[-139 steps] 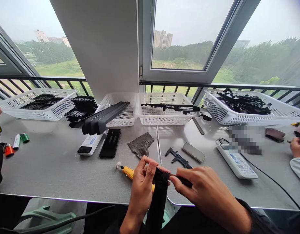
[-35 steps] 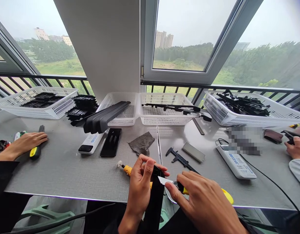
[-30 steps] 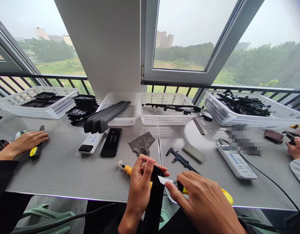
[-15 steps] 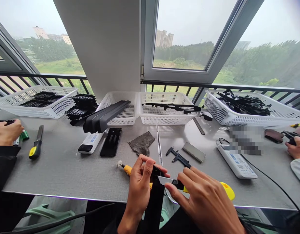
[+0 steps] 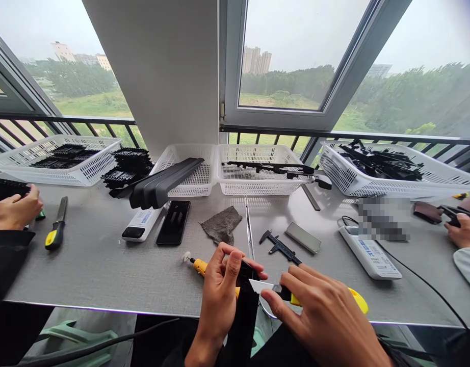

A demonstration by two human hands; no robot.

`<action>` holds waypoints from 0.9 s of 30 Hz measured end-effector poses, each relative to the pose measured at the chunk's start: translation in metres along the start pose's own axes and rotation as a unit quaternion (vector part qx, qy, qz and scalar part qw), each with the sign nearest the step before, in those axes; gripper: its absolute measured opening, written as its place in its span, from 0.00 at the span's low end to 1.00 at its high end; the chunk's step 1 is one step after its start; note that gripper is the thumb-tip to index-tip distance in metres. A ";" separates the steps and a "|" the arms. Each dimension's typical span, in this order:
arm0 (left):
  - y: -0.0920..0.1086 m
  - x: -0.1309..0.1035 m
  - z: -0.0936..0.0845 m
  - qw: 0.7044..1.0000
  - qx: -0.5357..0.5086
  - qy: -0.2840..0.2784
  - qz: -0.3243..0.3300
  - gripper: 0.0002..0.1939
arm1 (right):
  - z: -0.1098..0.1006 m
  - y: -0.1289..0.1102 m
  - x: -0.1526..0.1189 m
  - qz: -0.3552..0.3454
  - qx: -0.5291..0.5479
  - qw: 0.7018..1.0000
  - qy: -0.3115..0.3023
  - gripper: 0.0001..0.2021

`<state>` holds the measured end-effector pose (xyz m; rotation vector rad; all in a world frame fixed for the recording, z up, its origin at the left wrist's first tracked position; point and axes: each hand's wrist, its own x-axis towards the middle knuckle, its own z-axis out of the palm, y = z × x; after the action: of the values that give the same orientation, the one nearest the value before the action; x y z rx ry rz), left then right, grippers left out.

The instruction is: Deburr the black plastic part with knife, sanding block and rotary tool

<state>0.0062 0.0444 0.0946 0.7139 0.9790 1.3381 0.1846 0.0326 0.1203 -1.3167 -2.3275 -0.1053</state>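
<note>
Black and long, the flat strip-shaped part [image 5: 245,318] sits clasped in my left hand [image 5: 222,293], thumb up; my right hand [image 5: 327,311], back upward, grips a silver-bladed, yellow-and-black-handled tool [image 5: 283,292] at it, by the grey table's [image 5: 105,275] near edge, facing slanted windows [image 5: 281,56].

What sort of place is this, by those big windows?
It looks like a workshop: white baskets with black parts stand along the table, calipers lie nearby, and the right hand holds a yellow-handled tool at a black piece in the left hand.
</note>
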 end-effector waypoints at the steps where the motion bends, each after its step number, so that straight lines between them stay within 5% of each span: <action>1: 0.000 0.000 0.000 1.000 -0.001 0.000 0.000 0.24 | 0.000 0.000 0.000 0.001 0.002 1.000 -0.003 0.33; 21: -0.006 0.003 -0.006 1.000 0.022 0.012 0.012 0.23 | 0.007 0.000 0.004 0.012 -0.050 0.997 0.052 0.29; 27: -0.003 0.002 -0.004 1.000 0.001 -0.003 0.002 0.23 | 0.004 0.002 0.004 0.015 -0.005 1.000 0.024 0.32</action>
<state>0.0042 0.0452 0.0904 0.7205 0.9747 1.3383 0.1830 0.0381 0.1184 -1.3399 -2.2689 -0.1386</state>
